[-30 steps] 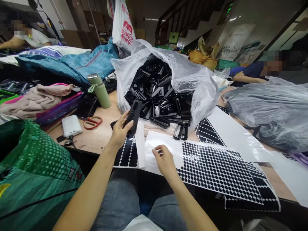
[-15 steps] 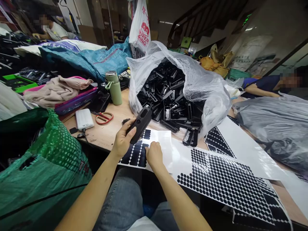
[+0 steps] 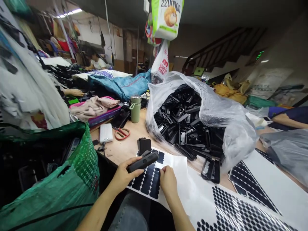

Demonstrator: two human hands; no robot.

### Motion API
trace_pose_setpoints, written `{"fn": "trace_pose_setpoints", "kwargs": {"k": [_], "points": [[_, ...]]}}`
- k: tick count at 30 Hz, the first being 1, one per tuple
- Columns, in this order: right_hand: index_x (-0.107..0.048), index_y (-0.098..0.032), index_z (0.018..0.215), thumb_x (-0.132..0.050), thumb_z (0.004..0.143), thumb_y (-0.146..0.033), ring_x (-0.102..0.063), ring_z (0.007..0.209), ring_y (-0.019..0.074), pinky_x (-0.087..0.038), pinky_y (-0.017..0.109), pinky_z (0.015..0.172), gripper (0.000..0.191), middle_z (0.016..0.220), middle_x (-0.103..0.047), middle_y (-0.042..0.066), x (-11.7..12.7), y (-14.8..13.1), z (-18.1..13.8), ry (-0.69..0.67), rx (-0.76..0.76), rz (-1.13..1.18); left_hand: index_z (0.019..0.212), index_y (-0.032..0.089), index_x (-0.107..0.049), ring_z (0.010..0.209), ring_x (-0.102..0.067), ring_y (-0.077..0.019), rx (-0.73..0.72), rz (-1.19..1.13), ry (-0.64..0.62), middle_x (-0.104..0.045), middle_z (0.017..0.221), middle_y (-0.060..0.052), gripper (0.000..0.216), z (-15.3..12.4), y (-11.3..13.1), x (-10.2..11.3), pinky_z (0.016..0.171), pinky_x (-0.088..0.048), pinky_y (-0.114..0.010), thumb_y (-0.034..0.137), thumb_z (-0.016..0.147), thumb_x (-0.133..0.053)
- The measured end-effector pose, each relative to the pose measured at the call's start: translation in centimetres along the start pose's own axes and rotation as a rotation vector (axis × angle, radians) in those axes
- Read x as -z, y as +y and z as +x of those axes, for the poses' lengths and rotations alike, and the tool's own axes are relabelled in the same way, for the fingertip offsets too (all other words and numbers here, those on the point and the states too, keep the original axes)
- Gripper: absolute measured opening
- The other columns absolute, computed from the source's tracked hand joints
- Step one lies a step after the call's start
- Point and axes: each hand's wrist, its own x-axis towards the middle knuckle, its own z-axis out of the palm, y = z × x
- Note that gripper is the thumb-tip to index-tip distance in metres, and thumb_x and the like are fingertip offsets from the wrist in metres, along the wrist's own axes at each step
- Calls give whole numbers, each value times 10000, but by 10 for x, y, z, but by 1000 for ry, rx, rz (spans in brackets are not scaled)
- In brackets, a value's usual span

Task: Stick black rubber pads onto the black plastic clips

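My left hand (image 3: pixel 124 175) is closed around a black plastic part (image 3: pixel 143 162), holding it level just above a white sheet of black oblong stickers (image 3: pixel 149 179). Right beside it, my right hand (image 3: pixel 167 181) rests on that sheet with its fingers curled and pinched at the stickers' edge; what they pinch is too small to make out. A clear plastic bag (image 3: pixel 216 112) full of black plastic parts (image 3: pixel 185 125) lies on the wooden table (image 3: pixel 125 147) behind the sheet.
A green woven sack (image 3: pixel 55 186) stands at my left. On the table are a white power bank (image 3: pixel 106 132), red scissors (image 3: pixel 121 133), a green bottle (image 3: pixel 135 108) and a small black piece (image 3: pixel 144 145). Sheets of round black stickers (image 3: pixel 240 211) spread right. Other people sit further off.
The view has swung up and left. My left hand has lowered the black part closer to the sticker sheet and turned it flatter. My right hand stays at the oblong stickers.
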Motion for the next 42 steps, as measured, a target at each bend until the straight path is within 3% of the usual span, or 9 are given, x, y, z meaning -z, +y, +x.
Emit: {"fn": "trace_pose_setpoints", "kwargs": {"k": [6,9,12,17,21,36,42], "points": [[-539,-198,686,-562,711,-457,-543,670,182,-457,334,640,261,683,-563,22,57,-18,0,-271,-153,459,1070,182,-628,648,-582,-145,4,54,-127,-640,871,-35,439,-10,9,5,622,-485,-270,309,655,-687],[-570,-175,686,-668,635,-464,-565,854,191,-480,337,737,309,957,-602,73,89,-34,-1,-466,-245,613,1022,209,-663,809,-590,-181,-56,156,-239,-640,956,-38,387,-14,12,5,744,-472,-286,285,644,-694],[-564,-162,660,-711,595,-464,-553,958,216,-474,366,811,342,1107,-563,101,106,-45,-3,-549,-313,653,1032,219,-662,881,-578,-196,-65,199,-285,-646,957,-35,384,-17,13,3,804,-451,-295,274,653,-690],[-538,-164,668,-715,602,-461,-549,899,189,-473,364,825,351,929,-583,60,109,-47,-11,-640,-348,625,1045,206,-653,856,-581,-184,-58,195,-331,-650,949,-27,395,-22,12,-4,783,-450,-279,270,657,-691],[-518,-168,673,-675,659,-453,-510,784,135,-475,328,805,326,755,-505,-4,108,-42,-17,-659,-322,577,1048,193,-650,876,-574,-183,-75,194,-366,-649,957,-29,408,-23,13,-7,795,-438,-274,272,652,-702],[-517,-174,702,-590,726,-436,-535,752,151,-458,324,767,273,757,-531,6,118,-32,-27,-602,-228,432,1064,205,-644,897,-552,-180,-113,231,-406,-625,943,-24,404,-29,16,-16,811,-422,-278,281,671,-697],[-527,-176,729,-594,720,-465,-541,791,160,-443,315,789,297,806,-552,19,124,-34,-28,-634,-242,453,1041,207,-652,809,-557,-152,-96,187,-402,-618,915,-12,389,-31,18,-17,751,-434,-257,280,662,-703]]}}
